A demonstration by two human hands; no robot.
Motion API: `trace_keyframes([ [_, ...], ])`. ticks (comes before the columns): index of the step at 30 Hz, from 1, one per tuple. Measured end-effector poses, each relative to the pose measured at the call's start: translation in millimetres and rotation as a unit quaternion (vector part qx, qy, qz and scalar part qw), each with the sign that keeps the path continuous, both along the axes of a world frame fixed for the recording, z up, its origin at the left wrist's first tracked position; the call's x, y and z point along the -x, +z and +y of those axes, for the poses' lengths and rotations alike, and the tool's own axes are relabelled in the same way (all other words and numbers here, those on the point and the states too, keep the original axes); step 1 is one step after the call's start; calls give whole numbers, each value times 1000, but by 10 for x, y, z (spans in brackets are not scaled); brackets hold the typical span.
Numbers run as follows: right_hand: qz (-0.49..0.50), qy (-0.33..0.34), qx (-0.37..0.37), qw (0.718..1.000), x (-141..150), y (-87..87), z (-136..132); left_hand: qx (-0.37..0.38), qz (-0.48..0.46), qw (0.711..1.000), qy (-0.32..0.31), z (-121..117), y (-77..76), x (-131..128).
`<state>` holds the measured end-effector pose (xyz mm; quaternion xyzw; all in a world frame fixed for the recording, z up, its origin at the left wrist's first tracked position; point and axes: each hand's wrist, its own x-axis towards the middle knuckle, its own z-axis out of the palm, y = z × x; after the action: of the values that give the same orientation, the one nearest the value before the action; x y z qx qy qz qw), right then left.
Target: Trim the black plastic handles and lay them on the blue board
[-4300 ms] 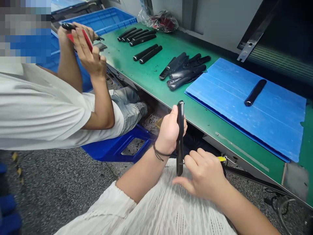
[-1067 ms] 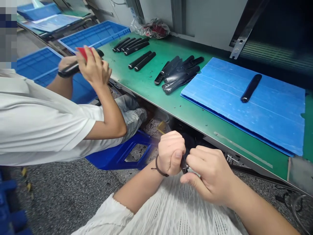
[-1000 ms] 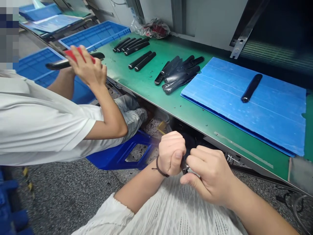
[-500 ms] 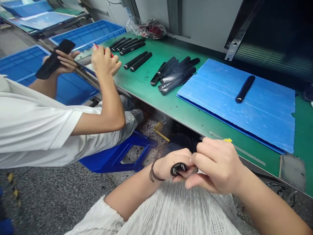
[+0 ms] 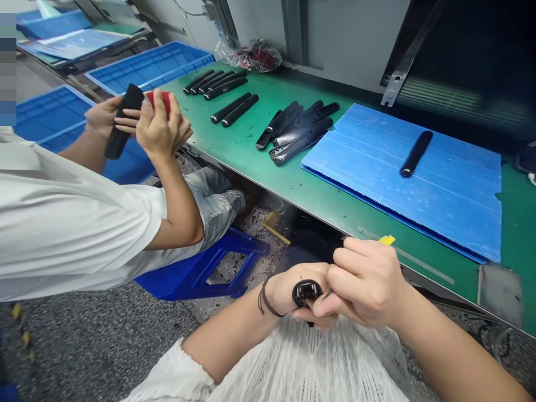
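Note:
My left hand (image 5: 307, 273) is closed around a glossy black plastic casing (image 5: 307, 290), whose rounded, hollow end faces up towards me. The rest of that casing is mostly hidden in the fingers. My right hand (image 5: 366, 282) is in a fist against the left fingers. From the back of this fist sticks the yellow end of a slim knife-like tool (image 5: 387, 240), and a thin dark tip shows by the thumb, close to the casing's rim. Both hands are over my lap, in front of the bench edge. A similar black casing (image 5: 416, 154) lies alone on the blue plastic sheet (image 5: 452, 206).
On the green bench (image 5: 268, 173) lie a heap of black casings (image 5: 301, 125) and neat rows of others (image 5: 234, 109). A co-worker's hands (image 5: 159, 125) hold a black piece and something red at left. Blue crates (image 5: 151, 64) and a blue stool (image 5: 201, 273) stand nearby.
My right fist has shifted slightly left and the casing's end has turned more towards me. The dark tip shows by the thumb. The co-worker's hands have come closer together.

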<state>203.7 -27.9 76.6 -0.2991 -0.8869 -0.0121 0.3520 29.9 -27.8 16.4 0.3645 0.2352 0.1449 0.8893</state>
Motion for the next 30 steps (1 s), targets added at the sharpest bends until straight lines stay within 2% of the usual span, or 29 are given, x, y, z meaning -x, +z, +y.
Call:
trace_keyframes([
  [2,4,15,-9,1000,-36,-26,3,39,-62,994,-79,57,46,-15],
  [4,11,21,-2,1000,-97,-44,-14,54,-107,987,-106,125,95,-16],
  [6,26,-6,35,999,-165,-50,-63,-25,-73,996,-43,170,148,-1],
  [7,34,-28,65,997,-190,-47,-99,-94,-23,995,7,180,174,10],
  [8,41,-53,96,993,-203,-41,-142,-174,40,982,61,180,198,23],
  [10,40,-90,147,984,-184,-23,-229,-322,163,920,153,163,238,48],
  [13,8,-123,171,978,-68,3,-312,-453,257,828,207,126,273,81],
  [16,-33,-151,160,975,32,11,-314,-525,288,774,207,105,288,108],
  [18,-48,-158,150,975,48,8,-299,-546,307,753,204,99,292,118],
  [21,-56,-164,118,978,30,-2,-293,-547,332,740,206,93,287,119],
  [24,-65,-172,54,981,26,-19,-308,-533,344,745,209,96,273,105],
  [27,-75,-191,-10,979,46,-51,-318,-506,350,762,202,107,274,82],
  [30,-77,-196,-55,976,52,-115,-303,-461,346,795,188,119,288,47],
])
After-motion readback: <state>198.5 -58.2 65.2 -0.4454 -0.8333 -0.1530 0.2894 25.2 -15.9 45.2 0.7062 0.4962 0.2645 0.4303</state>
